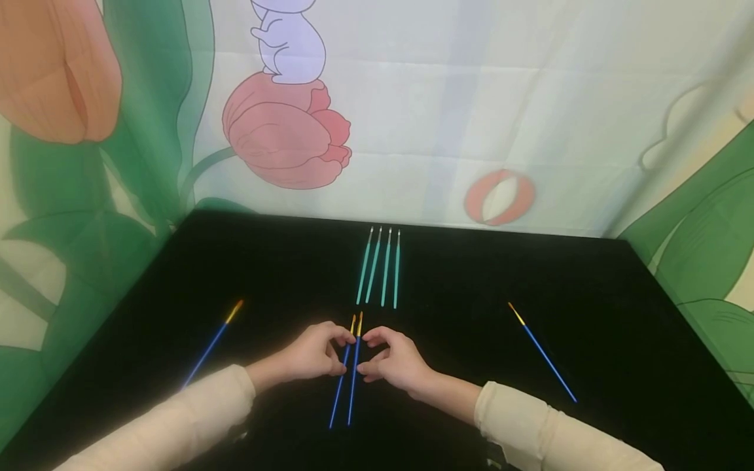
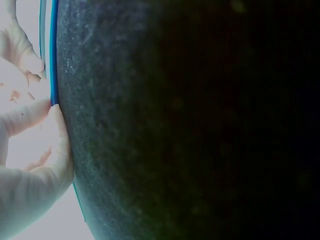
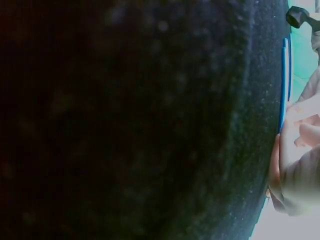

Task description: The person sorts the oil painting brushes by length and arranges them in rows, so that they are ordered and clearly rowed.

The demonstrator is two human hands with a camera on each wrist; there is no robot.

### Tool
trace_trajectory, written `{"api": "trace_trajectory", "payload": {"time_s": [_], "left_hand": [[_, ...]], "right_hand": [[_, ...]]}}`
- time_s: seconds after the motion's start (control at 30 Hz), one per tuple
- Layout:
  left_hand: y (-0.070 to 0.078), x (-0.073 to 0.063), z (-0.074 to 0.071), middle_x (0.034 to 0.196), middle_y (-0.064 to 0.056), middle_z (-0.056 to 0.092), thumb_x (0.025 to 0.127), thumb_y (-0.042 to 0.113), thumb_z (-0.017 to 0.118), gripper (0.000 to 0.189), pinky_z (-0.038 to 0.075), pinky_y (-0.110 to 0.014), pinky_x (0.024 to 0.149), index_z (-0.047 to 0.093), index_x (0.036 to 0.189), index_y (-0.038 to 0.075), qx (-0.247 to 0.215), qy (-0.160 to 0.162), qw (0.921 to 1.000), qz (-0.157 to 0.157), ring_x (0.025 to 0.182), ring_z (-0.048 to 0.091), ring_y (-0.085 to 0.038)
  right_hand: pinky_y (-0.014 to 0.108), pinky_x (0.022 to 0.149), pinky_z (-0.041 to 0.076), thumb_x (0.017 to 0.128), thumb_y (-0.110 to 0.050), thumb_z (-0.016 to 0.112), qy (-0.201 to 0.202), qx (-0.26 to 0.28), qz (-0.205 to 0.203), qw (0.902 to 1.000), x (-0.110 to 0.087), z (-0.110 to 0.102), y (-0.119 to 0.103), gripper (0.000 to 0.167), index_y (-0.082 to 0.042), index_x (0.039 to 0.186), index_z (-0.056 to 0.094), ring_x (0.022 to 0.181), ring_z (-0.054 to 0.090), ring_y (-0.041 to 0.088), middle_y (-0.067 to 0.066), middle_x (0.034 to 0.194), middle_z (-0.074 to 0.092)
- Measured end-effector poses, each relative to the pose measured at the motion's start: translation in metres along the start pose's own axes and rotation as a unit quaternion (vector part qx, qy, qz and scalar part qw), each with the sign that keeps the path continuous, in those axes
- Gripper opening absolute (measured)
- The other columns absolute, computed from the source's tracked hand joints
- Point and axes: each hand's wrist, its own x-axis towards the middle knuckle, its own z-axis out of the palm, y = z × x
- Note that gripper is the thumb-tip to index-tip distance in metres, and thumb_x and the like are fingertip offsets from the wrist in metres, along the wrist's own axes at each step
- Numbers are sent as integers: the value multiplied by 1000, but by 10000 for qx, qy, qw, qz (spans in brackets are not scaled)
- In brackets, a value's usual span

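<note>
Two blue paintbrushes with yellow ferrules lie side by side on the black table (image 1: 471, 281), in front of me. My left hand (image 1: 343, 353) pinches the left brush (image 1: 337, 405) between curled forefinger and thumb. My right hand (image 1: 365, 356) pinches the right brush (image 1: 351, 400) the same way, so the two hands nearly meet. In the left wrist view the fingers (image 2: 30, 115) touch a blue handle (image 2: 54, 50). The right wrist view shows a blue handle (image 3: 284, 75) running to the fingers (image 3: 295, 150).
Several teal brushes (image 1: 379, 268) lie in a neat row just beyond my hands. A single blue brush (image 1: 209, 350) lies at the left and another (image 1: 544, 356) at the right. A printed fabric backdrop (image 1: 412, 98) closes in the table's back and sides.
</note>
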Motion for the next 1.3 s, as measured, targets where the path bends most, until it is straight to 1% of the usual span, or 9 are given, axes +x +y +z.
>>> {"api": "trace_trajectory", "payload": {"time_s": [0.23, 0.37, 0.47, 0.63, 0.83, 1.0, 1.17, 1.3], "left_hand": [[3, -1, -2, 101, -14, 50, 75, -2, 67, 38, 51, -27, 54, 56, 111, -3, -151, -44, 9999, -68, 63, 59, -12], [4, -1, -4, 102, -15, 51, 76, 0, 67, 38, 51, -28, 55, 56, 112, -2, -189, -98, 9997, -72, 63, 59, -12], [5, 0, -7, 102, -16, 52, 77, 0, 67, 36, 52, -28, 55, 56, 111, -2, -291, -75, 9995, -52, 63, 60, -13], [7, 0, -12, 97, -17, 54, 79, 1, 66, 29, 53, -27, 54, 59, 107, -2, -428, 50, 9990, 76, 60, 61, -17], [10, -4, -22, 93, -15, 55, 80, 3, 66, 33, 52, -27, 52, 58, 111, -2, -305, 177, 9990, 271, 59, 59, -18], [9, -8, -30, 95, -15, 55, 80, 4, 65, 36, 53, -30, 53, 56, 114, 0, -386, 114, 9985, 358, 61, 59, -20], [5, -12, -38, 97, -15, 55, 80, 7, 66, 39, 53, -33, 53, 55, 117, 1, -455, 6, 9978, 475, 61, 58, -21], [4, -17, -46, 98, -17, 56, 80, 8, 66, 41, 52, -33, 52, 54, 118, 2, -433, -31, 9978, 497, 61, 58, -20]], "right_hand": [[35, 70, 55, 82, -1, 63, -108, 16, 74, 9999, -6, -10, -3, 43, 3, 121, 46, 78, 65, 26, 19, 114, 46], [36, 71, 55, 82, -1, 63, -104, 4, 29, 9999, -9, -17, -2, 43, 4, 122, 45, 79, 65, 26, 20, 112, 47], [36, 71, 54, 82, -2, 63, -77, 1, -44, 10000, -13, -22, -2, 44, 4, 122, 45, 80, 65, 26, 21, 112, 47], [35, 71, 55, 81, -4, 65, 59, -99, -233, 9997, -18, -31, -6, 46, 4, 122, 46, 80, 64, 24, 23, 113, 48], [34, 72, 54, 80, -8, 67, 123, -263, -347, 9990, -24, -44, -8, 49, 3, 123, 46, 80, 64, 23, 23, 112, 49], [34, 72, 54, 81, -9, 67, 108, -237, -441, 9987, -30, -57, -9, 52, 4, 125, 44, 82, 64, 24, 26, 113, 48], [32, 72, 54, 81, -7, 66, 205, -239, -557, 9980, -35, -69, -10, 54, 3, 127, 42, 83, 63, 26, 27, 114, 46], [32, 73, 54, 81, -7, 66, 269, -161, -565, 9979, -40, -79, -10, 55, 4, 128, 40, 85, 63, 30, 29, 115, 45]]}}
